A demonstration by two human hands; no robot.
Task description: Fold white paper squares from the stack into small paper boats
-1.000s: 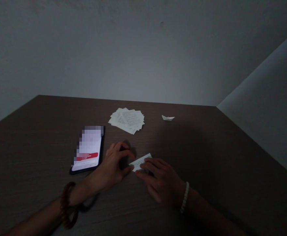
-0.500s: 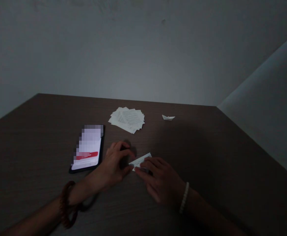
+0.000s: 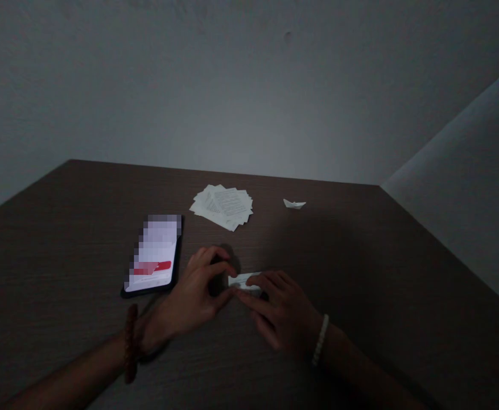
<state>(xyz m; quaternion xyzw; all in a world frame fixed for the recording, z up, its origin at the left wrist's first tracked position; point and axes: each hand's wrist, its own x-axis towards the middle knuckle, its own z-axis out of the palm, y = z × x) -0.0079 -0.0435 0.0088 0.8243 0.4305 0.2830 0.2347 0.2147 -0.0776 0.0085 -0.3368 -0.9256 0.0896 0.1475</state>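
A small folded piece of printed paper point(image 3: 241, 280) lies between my hands, low over the table. My left hand point(image 3: 198, 285) curves around its left end, with thumb and index fingertip closed on the paper's edge. From the right, my right hand point(image 3: 279, 304) presses its fingers on the paper's front and top, covering its right part. A brown beaded bracelet point(image 3: 131, 344) circles the left wrist, and a pale beaded one point(image 3: 321, 340) the right.
A phone point(image 3: 153, 253) with a lit screen lies left of my hands on the brown wooden table point(image 3: 104, 193). Printed paper slips point(image 3: 223, 206) are fanned in a pile further back. A small white paper boat point(image 3: 294, 204) stands right of them, before the grey wall point(image 3: 249, 85).
The folded paper has turned from a slant to nearly level. My left thumb and index finger have come closer together at its left end. The right hand has barely moved.
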